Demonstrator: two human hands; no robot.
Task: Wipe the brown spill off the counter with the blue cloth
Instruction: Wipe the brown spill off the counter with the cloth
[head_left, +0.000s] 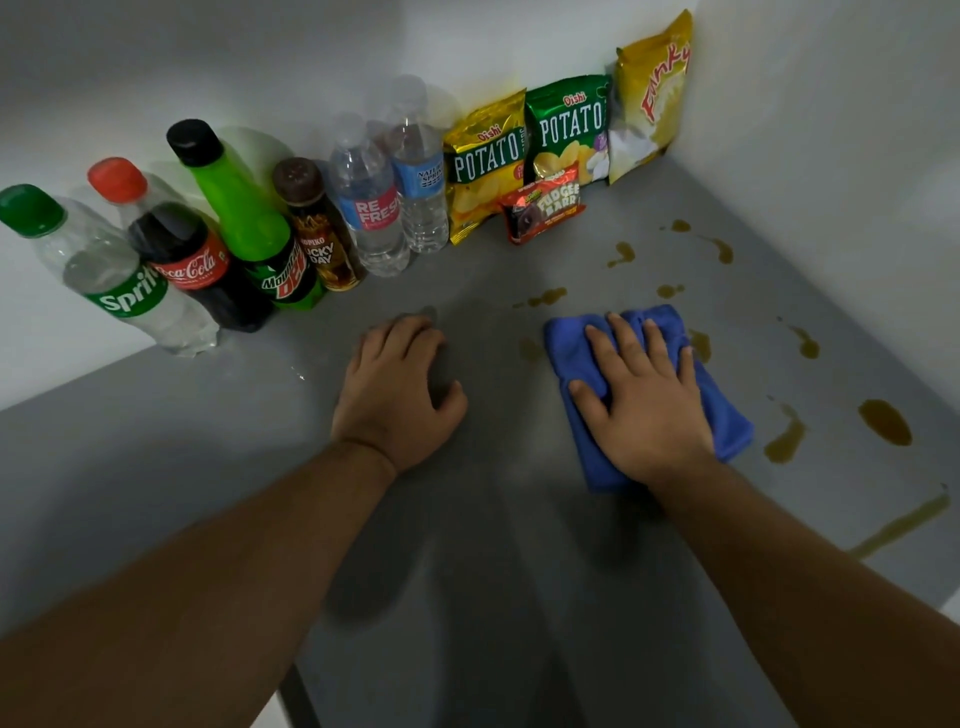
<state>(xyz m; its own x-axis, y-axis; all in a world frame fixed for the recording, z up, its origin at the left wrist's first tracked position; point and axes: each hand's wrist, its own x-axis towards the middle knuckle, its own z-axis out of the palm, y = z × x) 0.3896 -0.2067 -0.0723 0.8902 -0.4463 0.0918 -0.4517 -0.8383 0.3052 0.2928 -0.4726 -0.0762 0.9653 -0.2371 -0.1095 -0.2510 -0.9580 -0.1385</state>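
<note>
A folded blue cloth (574, 358) lies on the grey counter (260, 441), right of centre. My right hand (644, 400) presses flat on top of it, fingers spread. My left hand (397, 389) rests on the bare counter to the left, fingers curled down, holding nothing. Brown spill marks are scattered around the cloth: a large puddle (884, 422) and a smear (785, 439) to its right, a long streak (904, 525) near the right edge, and small drops (621, 253) beyond the cloth towards the corner.
Several drink bottles stand along the back wall, from a Sprite bottle (111, 275) to water bottles (369, 208). Snack bags (485, 161) and a small red pack (545, 205) lean in the corner. White walls close the back and right sides.
</note>
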